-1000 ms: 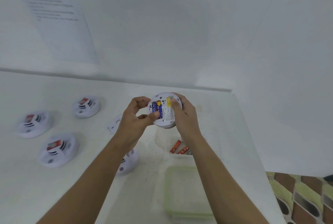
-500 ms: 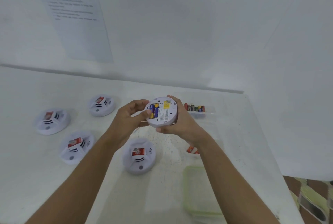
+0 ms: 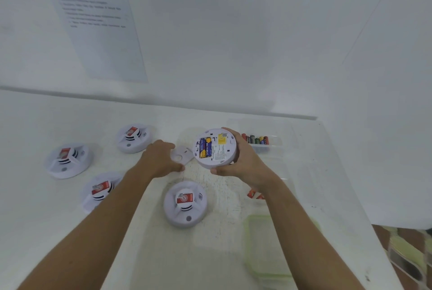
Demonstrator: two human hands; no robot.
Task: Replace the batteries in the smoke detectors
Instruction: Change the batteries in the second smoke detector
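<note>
Fingers point(image 3: 230, 134) of the right hand point(image 3: 247, 163) were curled round the rim of an upturned smoke detector point(image 3: 217, 152), thumb under its lower edge; it was held off the table point(image 3: 46, 208), back towards the camera. Its battery bay was uncovered, with blue-and-yellow batteries point(image 3: 205, 147) seated inside. The left hand point(image 3: 161, 159) was stretched out at 9 o'clock of the held unit, fingers bent at a white cover plate point(image 3: 183, 154) on the table; an actual grip could not be told. A clear tray point(image 3: 275, 143) with loose batteries point(image 3: 256, 140) was seen at 3 o'clock. A second detector point(image 3: 185, 204) lay face up at 6 o'clock, three more detectors point(image 3: 134, 138) point(image 3: 69, 160) point(image 3: 99, 191) out at 8 to 9 o'clock. Red batteries point(image 3: 253, 194) were part hidden beside the right wrist. A green-rimmed container point(image 3: 268, 247) was at 5 o'clock. A printed sheet point(image 3: 100, 32) was on the wall at 11 o'clock.
</note>
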